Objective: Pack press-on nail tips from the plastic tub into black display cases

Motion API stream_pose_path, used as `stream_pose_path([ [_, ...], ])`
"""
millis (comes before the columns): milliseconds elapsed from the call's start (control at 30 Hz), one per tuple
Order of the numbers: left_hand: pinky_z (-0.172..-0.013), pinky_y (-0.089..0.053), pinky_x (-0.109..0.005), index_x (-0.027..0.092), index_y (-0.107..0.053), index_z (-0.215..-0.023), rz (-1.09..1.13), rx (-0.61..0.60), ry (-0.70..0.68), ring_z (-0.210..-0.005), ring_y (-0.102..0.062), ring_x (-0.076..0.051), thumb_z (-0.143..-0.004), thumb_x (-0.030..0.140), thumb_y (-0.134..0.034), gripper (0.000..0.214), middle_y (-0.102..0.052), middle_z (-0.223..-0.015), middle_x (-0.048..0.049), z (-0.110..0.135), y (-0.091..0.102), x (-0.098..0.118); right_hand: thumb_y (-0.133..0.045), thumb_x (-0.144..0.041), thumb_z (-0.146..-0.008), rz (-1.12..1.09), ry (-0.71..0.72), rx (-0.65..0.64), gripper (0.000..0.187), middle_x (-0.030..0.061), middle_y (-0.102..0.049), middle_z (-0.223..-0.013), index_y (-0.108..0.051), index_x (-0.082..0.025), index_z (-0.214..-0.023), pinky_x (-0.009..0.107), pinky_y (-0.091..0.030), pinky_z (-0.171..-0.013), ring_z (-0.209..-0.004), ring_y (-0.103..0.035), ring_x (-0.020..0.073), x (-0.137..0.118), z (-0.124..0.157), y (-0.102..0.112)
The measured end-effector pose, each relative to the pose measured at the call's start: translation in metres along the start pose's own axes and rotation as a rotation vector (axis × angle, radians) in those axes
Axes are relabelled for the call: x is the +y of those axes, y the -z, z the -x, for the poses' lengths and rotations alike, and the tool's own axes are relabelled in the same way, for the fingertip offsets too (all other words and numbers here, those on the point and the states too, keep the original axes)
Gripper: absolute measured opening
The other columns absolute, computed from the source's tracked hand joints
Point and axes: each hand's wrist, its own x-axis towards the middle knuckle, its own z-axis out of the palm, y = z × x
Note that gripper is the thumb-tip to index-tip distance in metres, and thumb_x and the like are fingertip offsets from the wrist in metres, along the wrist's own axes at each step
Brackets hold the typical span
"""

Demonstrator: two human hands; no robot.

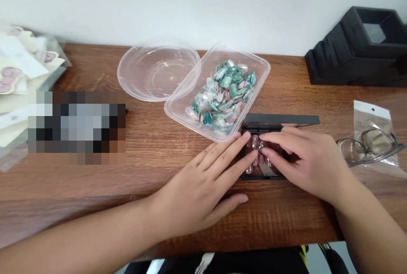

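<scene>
- While the left hand (203,185) is stretched out from the lower left of the frame, its fingers are held straight and slightly spread, in a released state; its index and middle fingertips are laid at the left part of the shallow black case (265,177), right of the frame's centre.
- The right hand (313,166) is reached in from the lower right; its thumb and index fingertip are brought close together over a small clear piece in the case; whether that piece is pinched or merely touched cannot be told.
- Clear nail-shaped pieces (255,140) are set inside the case, partly hidden by the fingers; the raised lid (286,119) is seen along the case's upper edge.
- Teal, white and pink chips (227,92) are heaped in a clear rectangular tub (178,106) at upper centre; a round clear container (143,75) is partly overlapped by it on the left.
- Eyeglasses (365,151) are rested on a clear plastic bag (372,113) at the right edge; a black stepped holder (375,49) is placed at upper right.
- Packets (19,70) are piled at upper left; a pixelated object (78,123) is shown beside them on the wooden table (143,159).
</scene>
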Motion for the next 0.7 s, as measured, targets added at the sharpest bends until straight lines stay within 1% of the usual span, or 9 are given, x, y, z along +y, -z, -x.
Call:
stream_pose_path([
  [67,-0.121,-0.031,-0.049,0.011,-0.031,-0.157,-0.001,0.000,-0.008,-0.153,-0.023,-0.036,-0.102,0.042,-0.052,0.067,-0.019,-0.167,-0.0188,0.000,0.001,0.000,-0.057,-0.025,-0.098,0.002,-0.004,0.003,0.019,0.0032,-0.077,-0.090,-0.074,-0.021,-0.105,0.029,-0.047,-0.061,-0.072,-0.070,0.0180,0.000,0.001,0.000],
  [200,-0.120,-0.033,-0.050,0.015,-0.036,-0.155,0.009,-0.009,-0.017,-0.154,-0.023,-0.035,-0.103,0.042,-0.051,0.061,-0.021,-0.167,-0.0177,-0.001,0.001,0.001,-0.056,-0.021,-0.098,0.031,0.014,0.022,0.019,0.0034,-0.077,-0.090,-0.074,-0.021,-0.103,0.028,-0.046,-0.058,-0.068,-0.069,0.0175,0.000,0.001,-0.001],
  [267,-0.120,-0.033,-0.050,0.015,-0.039,-0.154,0.011,-0.002,-0.025,-0.153,-0.023,-0.034,-0.103,0.041,-0.050,0.058,-0.023,-0.166,-0.0179,-0.001,0.002,0.001,-0.056,-0.020,-0.098,0.038,0.026,0.039,0.019,0.0038,-0.077,-0.090,-0.074,-0.020,-0.103,0.029,-0.047,-0.058,-0.069,-0.069,0.0179,-0.001,0.001,0.000],
  [367,-0.121,-0.031,-0.049,0.014,-0.043,-0.150,0.013,0.025,-0.047,-0.153,-0.024,-0.033,-0.103,0.035,-0.050,0.052,-0.028,-0.165,-0.0166,-0.002,0.001,0.001,-0.055,-0.022,-0.099,0.009,0.035,0.052,0.020,0.0036,-0.075,-0.087,-0.074,-0.019,-0.105,0.030,-0.049,-0.061,-0.070,-0.069,0.0181,-0.002,0.002,0.001],
  [467,-0.122,-0.029,-0.048,0.013,-0.045,-0.148,0.021,0.040,-0.066,-0.154,-0.023,-0.032,-0.104,0.032,-0.050,0.049,-0.031,-0.163,-0.0165,-0.002,0.001,0.001,-0.056,-0.025,-0.099,-0.030,0.034,0.024,0.021,0.0029,-0.074,-0.084,-0.074,-0.019,-0.106,0.030,-0.050,-0.061,-0.069,-0.068,0.0177,-0.002,0.005,0.002],
  [533,-0.123,-0.028,-0.047,0.012,-0.045,-0.148,0.028,0.043,-0.071,-0.153,-0.023,-0.032,-0.104,0.033,-0.050,0.050,-0.032,-0.163,-0.0173,-0.002,0.002,0.001,-0.057,-0.026,-0.099,-0.042,0.051,0.006,0.020,0.0034,-0.074,-0.086,-0.074,-0.019,-0.106,0.030,-0.051,-0.061,-0.070,-0.069,0.0180,-0.002,0.007,0.003],
  [633,-0.122,-0.028,-0.046,0.012,-0.046,-0.147,0.054,0.083,-0.046,-0.153,-0.025,-0.030,-0.104,0.035,-0.049,0.049,-0.034,-0.162,-0.0162,-0.001,0.003,0.000,-0.058,-0.027,-0.099,-0.042,0.101,0.004,0.021,0.0049,-0.076,-0.091,-0.074,-0.020,-0.109,0.030,-0.052,-0.061,-0.072,-0.071,0.0185,-0.001,0.010,0.002],
  [700,-0.122,-0.030,-0.046,0.015,-0.052,-0.142,0.098,0.132,-0.031,-0.152,-0.027,-0.030,-0.105,0.037,-0.048,0.043,-0.040,-0.159,-0.0135,0.001,0.004,0.000,-0.057,-0.028,-0.100,-0.029,0.127,0.002,0.023,0.0053,-0.077,-0.092,-0.074,-0.021,-0.113,0.029,-0.052,-0.060,-0.072,-0.071,0.0186,-0.001,0.010,0.001],
])
